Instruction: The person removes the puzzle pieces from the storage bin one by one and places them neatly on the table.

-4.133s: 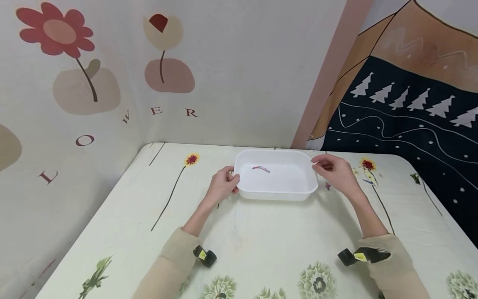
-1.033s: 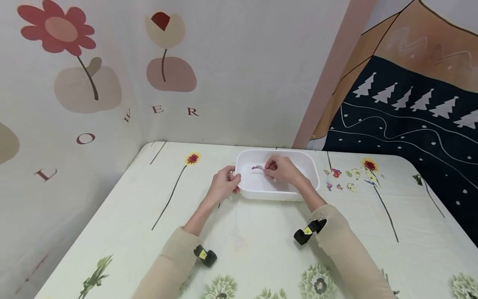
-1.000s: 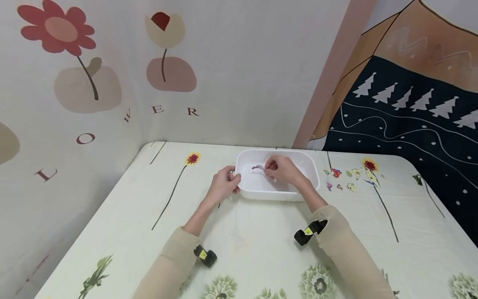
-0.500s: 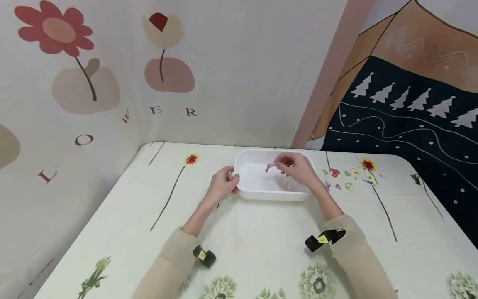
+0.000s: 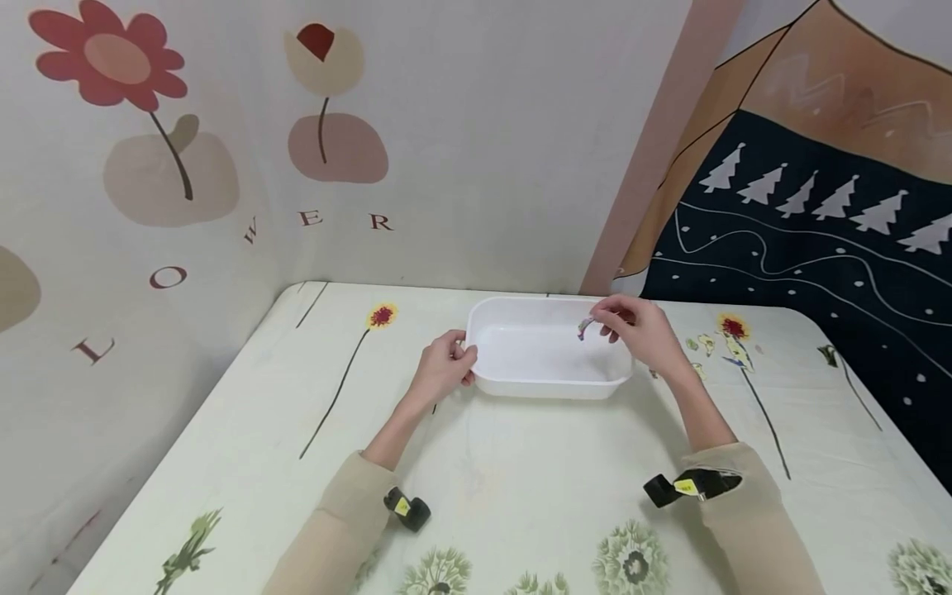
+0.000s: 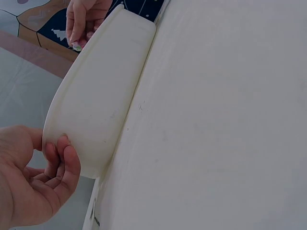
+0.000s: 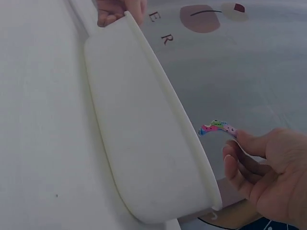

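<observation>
A white rectangular tray (image 5: 550,389) stands toward the back of the table, its inside bare in the head view. My left hand (image 5: 440,365) grips the tray's left rim, thumb on one side of the wall and fingers curled at the other in the left wrist view. Above the right part of the tray, my right hand (image 5: 645,332) pinches a small curved strip (image 7: 218,127) between thumb and forefinger. This strip is pink, green and pale purple with tiny markings, and its free end points left. The right hand hides part of the tray's right rim.
Several small flat cutouts lie on the table right of the tray, among them a pale yellow cutout (image 5: 706,343) and a yellow-and-blue cutout (image 5: 738,357). The right hand covers some others. The tablecloth (image 5: 521,463) has printed flowers; a curtain (image 5: 476,165) hangs behind.
My right hand came off the tray's right end, took the curved strip from the tray floor, lifted it and moved right with it. My left hand stays on the left rim.
</observation>
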### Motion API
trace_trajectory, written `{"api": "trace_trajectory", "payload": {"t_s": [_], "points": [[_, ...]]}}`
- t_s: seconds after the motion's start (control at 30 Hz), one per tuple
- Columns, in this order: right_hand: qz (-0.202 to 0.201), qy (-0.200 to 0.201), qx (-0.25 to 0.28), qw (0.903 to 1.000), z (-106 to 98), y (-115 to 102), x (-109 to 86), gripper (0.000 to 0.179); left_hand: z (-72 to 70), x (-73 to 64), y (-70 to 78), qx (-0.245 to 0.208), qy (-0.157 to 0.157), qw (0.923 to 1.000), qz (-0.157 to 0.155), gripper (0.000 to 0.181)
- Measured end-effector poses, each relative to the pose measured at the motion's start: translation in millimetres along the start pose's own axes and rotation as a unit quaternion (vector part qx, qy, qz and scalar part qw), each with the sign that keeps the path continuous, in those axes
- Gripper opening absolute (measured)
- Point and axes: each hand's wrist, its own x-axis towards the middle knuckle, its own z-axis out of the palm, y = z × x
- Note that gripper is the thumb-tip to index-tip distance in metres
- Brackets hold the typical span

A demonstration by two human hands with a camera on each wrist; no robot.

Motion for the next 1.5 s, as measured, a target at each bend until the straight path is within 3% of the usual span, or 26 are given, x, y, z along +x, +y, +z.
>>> {"api": "trace_trajectory", "payload": {"t_s": [0.3, 0.47, 0.87, 1.17, 1.5], "points": [[0.030, 0.074, 0.017, 0.9967, -29, 11, -15.5, 0.032, 0.3, 0.6, 0.1, -0.003, -0.003, 1.0000, 0.002, 0.040], [0.049, 0.103, -0.003, 0.9935, -45, 22, -24.4, 0.034, 0.1, 0.1, -0.3, -0.004, -0.003, 1.0000, 0.004, 0.040], [0.026, 0.096, -0.032, 0.9945, -77, 59, -44.0, 0.027, 0.2, 1.2, -0.7, -0.002, -0.003, 1.0000, 0.000, 0.040], [0.112, 0.075, -0.111, 0.9846, -94, 94, -60.0, 0.033, 0.4, 2.0, -0.9, 0.000, 0.000, 1.0000, -0.004, 0.040], [0.212, 0.055, -0.107, 0.9700, -103, 118, -66.6, 0.034, 0.0, 1.1, -1.6, 0.000, 0.000, 1.0000, 0.002, 0.040]]}}
